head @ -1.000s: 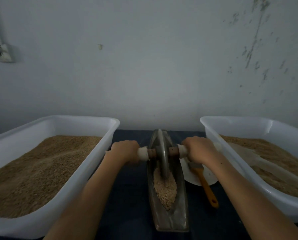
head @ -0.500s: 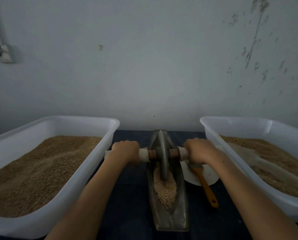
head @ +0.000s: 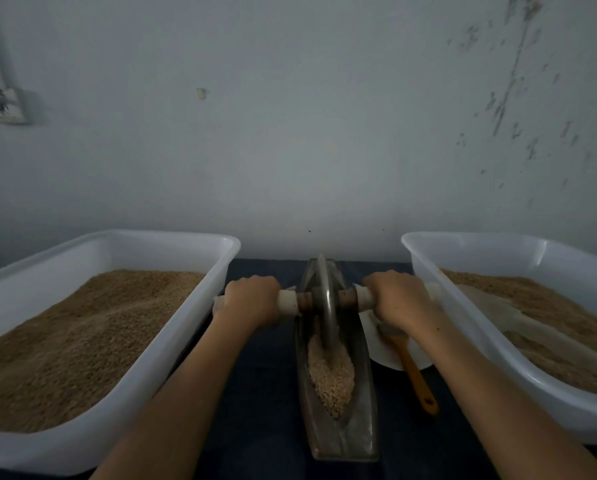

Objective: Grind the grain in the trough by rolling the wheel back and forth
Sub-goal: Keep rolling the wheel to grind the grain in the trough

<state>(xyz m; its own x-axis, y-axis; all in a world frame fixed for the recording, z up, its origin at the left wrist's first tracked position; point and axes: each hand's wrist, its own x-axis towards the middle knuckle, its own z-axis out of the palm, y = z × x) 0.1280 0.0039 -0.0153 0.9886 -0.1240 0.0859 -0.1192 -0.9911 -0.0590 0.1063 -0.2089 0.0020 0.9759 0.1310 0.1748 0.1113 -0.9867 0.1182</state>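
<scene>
A narrow boat-shaped metal trough (head: 359, 431) lies lengthwise on the dark table between two tubs. Pale grain (head: 331, 379) fills its near half. A thin metal wheel (head: 326, 306) stands upright in the far half of the trough, its lower edge in the grain. A wooden axle with white end sleeves (head: 287, 302) runs through the wheel. My left hand (head: 252, 301) grips the left end of the axle. My right hand (head: 395, 299) grips the right end. Both sets of fingers curl over the handle.
A large white tub (head: 200, 306) of brown grain stands at the left, another white tub (head: 439, 306) of grain at the right. A white plate (head: 383, 348) with an orange-handled brush (head: 416, 379) lies between the trough and the right tub. A grey wall stands close behind.
The wheel and both hands have moved slightly away from me along the trough, toward the wall.
</scene>
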